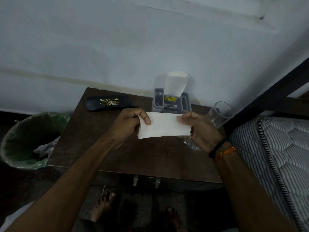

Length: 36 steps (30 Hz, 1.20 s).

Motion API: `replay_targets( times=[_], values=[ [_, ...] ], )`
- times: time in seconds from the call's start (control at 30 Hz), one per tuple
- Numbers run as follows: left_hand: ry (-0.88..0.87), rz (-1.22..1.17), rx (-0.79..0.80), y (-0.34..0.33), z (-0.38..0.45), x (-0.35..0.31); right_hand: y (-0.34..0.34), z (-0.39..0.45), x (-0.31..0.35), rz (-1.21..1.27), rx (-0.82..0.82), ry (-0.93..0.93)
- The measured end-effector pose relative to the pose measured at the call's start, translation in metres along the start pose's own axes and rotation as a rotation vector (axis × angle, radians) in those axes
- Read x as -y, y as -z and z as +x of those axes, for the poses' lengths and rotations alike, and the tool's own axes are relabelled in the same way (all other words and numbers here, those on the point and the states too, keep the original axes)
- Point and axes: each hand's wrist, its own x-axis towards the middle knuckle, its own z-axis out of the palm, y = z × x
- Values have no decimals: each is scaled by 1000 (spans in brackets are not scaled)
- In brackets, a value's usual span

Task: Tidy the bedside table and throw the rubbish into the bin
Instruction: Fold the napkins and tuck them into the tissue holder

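Left hand (132, 122): clenched on the left end of the white tissue (164, 125), thumb on top and fingers curled under the sheet.
Right hand (199, 129): pinching the tissue's right end between thumb and fingertips; black and orange threads circle its wrist.
Tissue: stretched flat between the two hands, held just above the table (133, 151), its lower left corner drooping below the left hand.
Table: dark brown, lying under both hands and forearms.
Spectacle case (108, 102): black with yellow lettering, on the table just beyond the left hand and a little to its left, near the thumb side.
Tissue holder (171, 102): grey, at the table's back edge beyond the gap between the hands, a white tissue standing up out of it.
Glass (219, 113): clear tumbler, tilted in this wide view, just beyond and to the right of the right hand.
Second clear item (192, 144): glass-like, mostly hidden beneath the right hand; what it is cannot be told.
Bin (28, 139): lined with green plastic, on the floor well to the left of the left hand, beside the table's left edge, crumpled white paper (44, 149) inside.
Mattress (275, 148): striped, to the right of the right wrist.
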Motion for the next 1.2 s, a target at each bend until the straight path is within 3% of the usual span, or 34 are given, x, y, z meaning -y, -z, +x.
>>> replay_targets(
  times=[0.23,0.3,0.37,0.5,0.6,0.8,0.87,0.93,1.0,1.2],
  values=[
    [109,-157,-18,2,-3,-10,12,8,2,-191,-162,175],
    [26,-76,-65,6,1,-4,11,6,6,-224,-142,202],
    [-19,79,17,2,5,5,6,4,8,-241,-85,188],
    [95,129,307,-21,0,11,-11,4,6,-275,42,139],
    [67,164,373,-28,-3,10,-15,6,6,-325,17,195],
    [106,-38,156,-25,-1,7,-7,6,9,-238,-387,381],
    [110,-98,68,-26,2,5,-9,1,11,-229,-288,239],
    [115,-128,18,-29,6,3,-15,-4,8,-274,-91,83],
    [118,-168,-4,-34,9,2,-22,-5,2,-329,37,78],
    [34,-7,-129,-46,20,-4,-24,8,0,-431,-121,225]
  ],
)
